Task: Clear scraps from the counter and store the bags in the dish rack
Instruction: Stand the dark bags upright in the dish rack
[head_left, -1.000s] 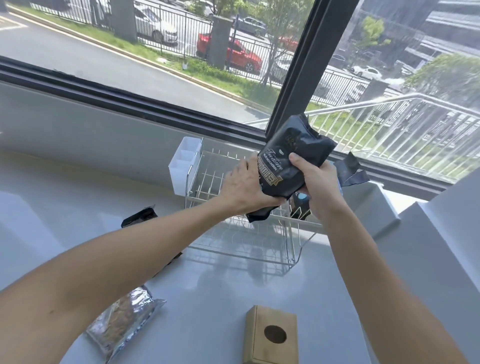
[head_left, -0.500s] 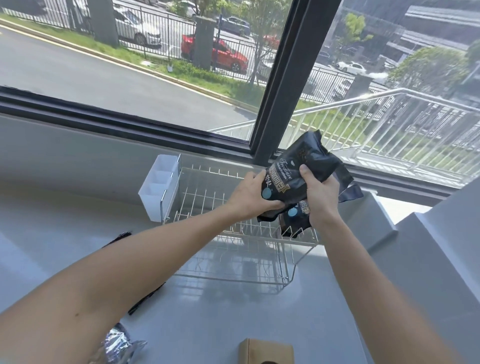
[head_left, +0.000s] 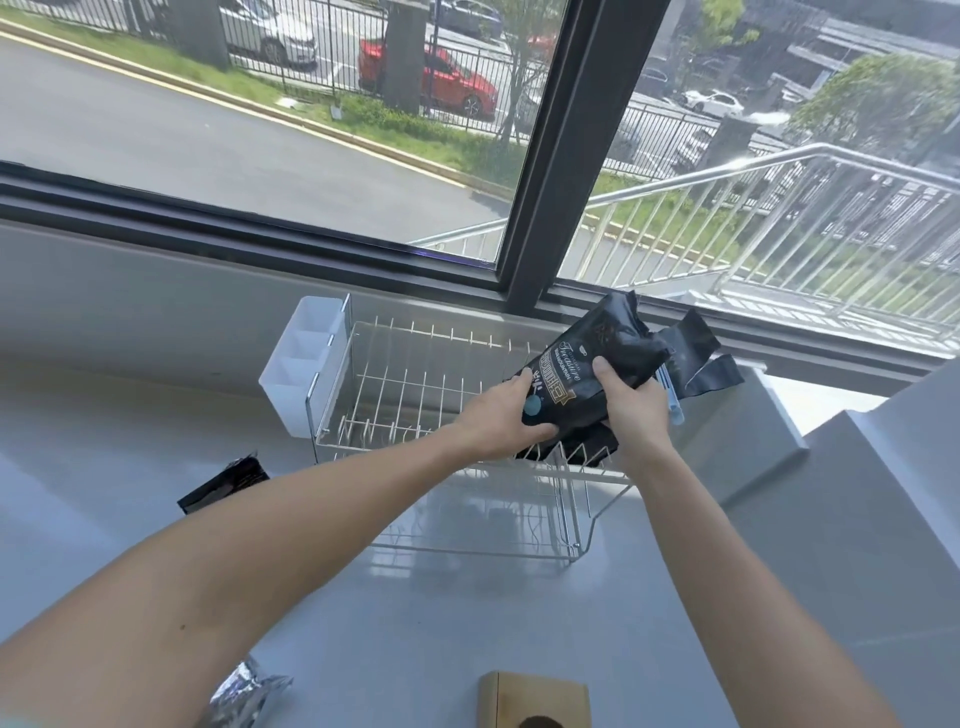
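A black bag with gold lettering (head_left: 582, 374) is tilted over the right end of the white wire dish rack (head_left: 415, 384). My left hand (head_left: 498, 415) grips its lower left corner and my right hand (head_left: 631, 410) grips its lower right side. Behind it another black bag (head_left: 696, 358) stands at the rack's right end. A dark bag bottom (head_left: 582, 449) shows below my hands inside the rack. On the grey counter (head_left: 415, 623) lie a black packet (head_left: 223, 483) to the left and a silver foil bag (head_left: 244, 696) at the bottom left.
A white plastic cutlery holder (head_left: 301, 364) hangs on the rack's left end. A wooden box with a round hole (head_left: 535, 701) sits at the bottom edge. A grey raised ledge (head_left: 753, 436) lies right of the rack. The window frame (head_left: 561, 156) stands behind.
Both hands have lowered the black bag toward the right end of the rack. The view has shifted, so the rack now sits more central.
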